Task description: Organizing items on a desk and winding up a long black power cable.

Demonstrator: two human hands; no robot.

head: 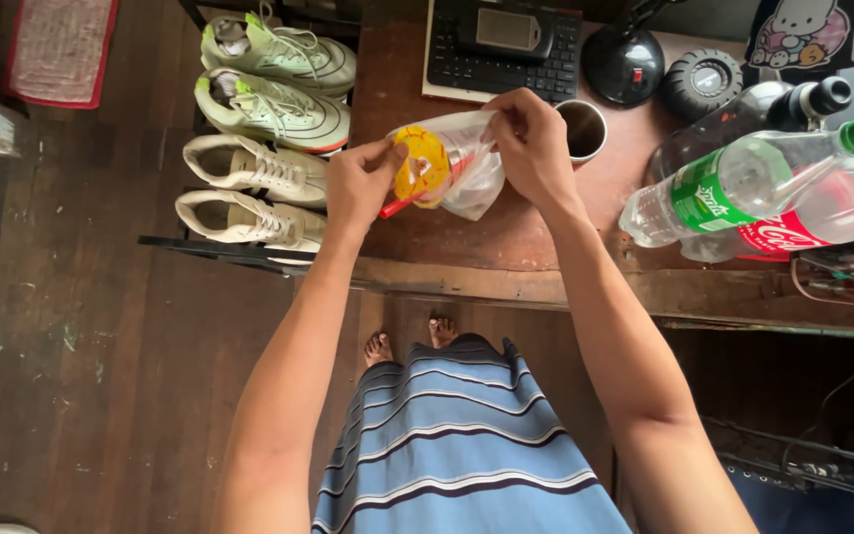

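We see the left hand (pixel 360 183) and right hand (pixel 531 143) each pinching a clear plastic bag (pixel 467 163) mid-frame, above the counter (pixel 506 237). A loose grip could, we judge, drop it and its yellow contents (pixel 419 166) toward the metal cup (pixel 583 129) just right.

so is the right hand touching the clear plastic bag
Touching: the head view shows the right hand with its fingers pinching the top of the clear plastic bag.

— Where is the camera sitting?
— On the person's head, looking almost straight down, close over the wooden desk (pixel 467 237).
— What is it taking in?
— Both forearms, the desk edge, the floor (pixel 81 326) below.
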